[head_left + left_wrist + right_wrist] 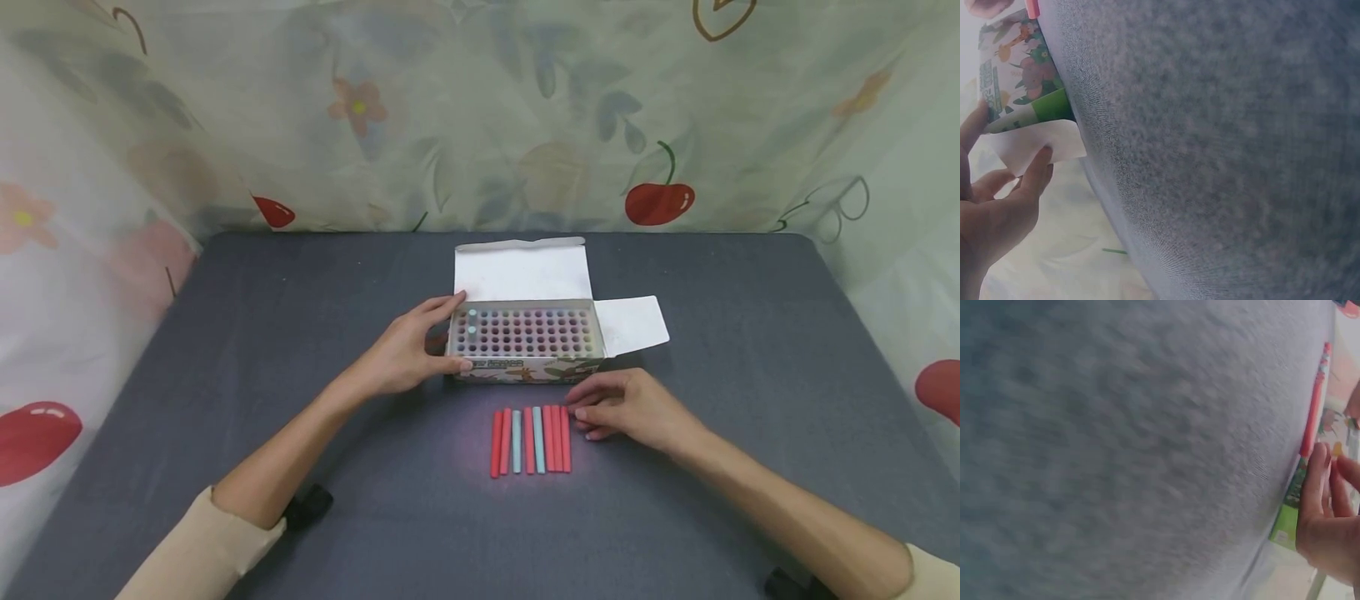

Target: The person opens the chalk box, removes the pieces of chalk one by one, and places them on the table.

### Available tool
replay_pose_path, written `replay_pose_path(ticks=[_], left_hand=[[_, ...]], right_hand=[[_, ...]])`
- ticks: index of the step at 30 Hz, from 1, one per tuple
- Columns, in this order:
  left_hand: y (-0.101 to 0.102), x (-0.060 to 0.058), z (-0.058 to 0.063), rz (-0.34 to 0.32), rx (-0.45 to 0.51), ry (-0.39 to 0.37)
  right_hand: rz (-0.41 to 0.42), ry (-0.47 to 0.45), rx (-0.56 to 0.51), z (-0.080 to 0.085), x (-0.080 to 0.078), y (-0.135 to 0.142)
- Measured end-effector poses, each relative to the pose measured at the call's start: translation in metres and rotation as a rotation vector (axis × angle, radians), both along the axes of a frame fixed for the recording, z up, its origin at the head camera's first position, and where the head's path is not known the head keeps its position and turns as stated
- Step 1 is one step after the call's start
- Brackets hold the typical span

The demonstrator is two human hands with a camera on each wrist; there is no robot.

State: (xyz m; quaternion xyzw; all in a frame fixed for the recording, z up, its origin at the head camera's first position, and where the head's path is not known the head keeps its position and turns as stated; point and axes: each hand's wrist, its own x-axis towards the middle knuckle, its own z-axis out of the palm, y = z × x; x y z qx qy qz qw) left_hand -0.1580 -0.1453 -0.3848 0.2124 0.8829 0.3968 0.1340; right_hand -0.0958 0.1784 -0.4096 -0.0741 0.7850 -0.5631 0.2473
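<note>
A printed cardboard chalk box (525, 371) stands upright with its lid raised, showing a grid of round holes inside. Two pale blue chalk sticks (472, 332) poke up from holes near its left end. My left hand (401, 350) grips that end, thumb on the printed front and fingers round toward the back; in the left wrist view, fingers lie against a white side flap (1047, 140). In front of the box, several red, pink and pale blue chalk sticks (549, 437) lie side by side. Beside the row's right end, my right hand (633, 408) has loosely bent fingers, tips close to the last stick.
The white lid (522, 271) leans up at the back of the box, and another white flap (632, 325) sticks out to the right. Everything rests on a dark grey cloth-covered table (750, 333). A patterned curtain (480, 125) hangs behind and along both sides.
</note>
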Motion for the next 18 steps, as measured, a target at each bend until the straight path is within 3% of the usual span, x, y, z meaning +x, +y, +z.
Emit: replay_pose_path(ticks=[7, 18], left_hand=[[0.0, 0.0, -0.001, -0.004, 0.029, -0.01], [0.0, -0.002, -0.003, -0.012, 0.056, -0.008]], right_hand=[[0.112, 0.101, 0.012, 0.016, -0.004, -0.003], [0.083, 0.211, -0.062, 0.042, -0.016, -0.017]])
